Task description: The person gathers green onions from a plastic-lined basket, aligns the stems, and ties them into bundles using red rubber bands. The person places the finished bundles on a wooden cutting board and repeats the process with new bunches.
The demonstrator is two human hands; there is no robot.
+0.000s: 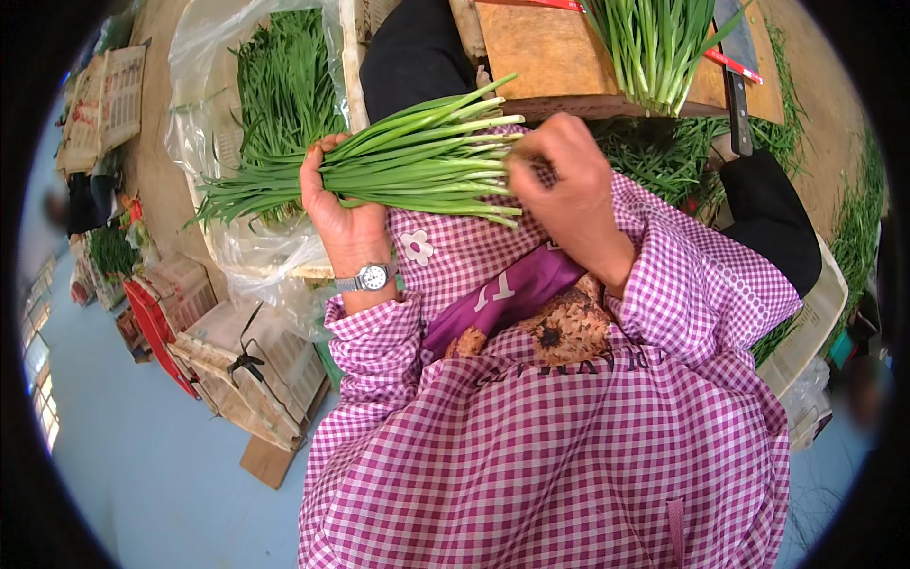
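My left hand (338,195), with a watch at its wrist, is closed around a bunch of green garlic chives (419,160) whose pale cut ends point right. Beside those ends is my right hand (561,181), slightly blurred, its fingers curled near the stalk tips; whether it pinches a stalk cannot be told. A second bunch of chives (650,64) lies on a wooden chopping board (547,53). At the board's right side rests a knife with a black handle (739,114), and a red strip (739,65) with writing lies across its blade.
A plastic-lined crate (188,142) at the left holds more chives (284,85). Loose green leaves (654,153) lie below the board. Another pale crate (810,320) stands at the right. Lower left are crates (249,370) and a red plastic object (153,327). Blurred people are at both edges.
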